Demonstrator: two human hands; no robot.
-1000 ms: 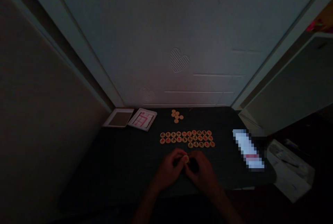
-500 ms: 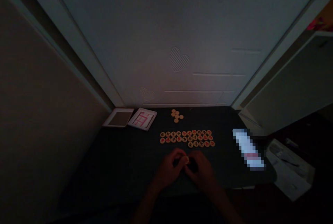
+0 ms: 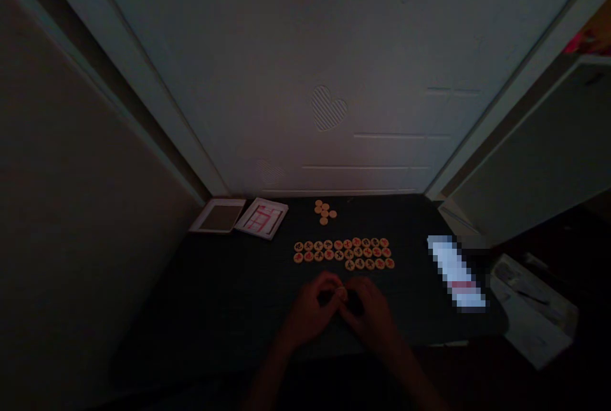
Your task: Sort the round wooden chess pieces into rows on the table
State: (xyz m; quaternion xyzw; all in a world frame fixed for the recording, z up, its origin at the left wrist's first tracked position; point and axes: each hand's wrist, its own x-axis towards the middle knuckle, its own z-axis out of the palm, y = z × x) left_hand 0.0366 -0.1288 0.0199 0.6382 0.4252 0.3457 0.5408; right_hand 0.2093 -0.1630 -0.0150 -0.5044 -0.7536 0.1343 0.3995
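Note:
Between the fingertips of both hands is a round wooden Chinese chess piece (image 3: 341,293), tilted and partly covered by the fingers. My left hand (image 3: 310,310) pinches it from the left. From the other side, my right hand (image 3: 371,312) has its fingers closed on it too. Just beyond the hands lie rows of Chinese chess pieces (image 3: 338,256) with red and dark characters facing up; the nearest row fills only the right side. Farther back sits a small cluster of pieces (image 3: 324,214), their faces showing no readable marks.
All this rests on a dark table (image 3: 229,296) against a pale panel with a heart pattern (image 3: 329,108). At the back left are an open shallow box (image 3: 195,225) and a tray with red lines (image 3: 262,217). A bright blurred-out phone-like object (image 3: 456,271) lies right; a white box (image 3: 534,322) stands beyond the edge.
The piece in my fingers has turned slightly, so less of its face shows. Both hands stay in almost the same place, and the laid-out pieces have not moved.

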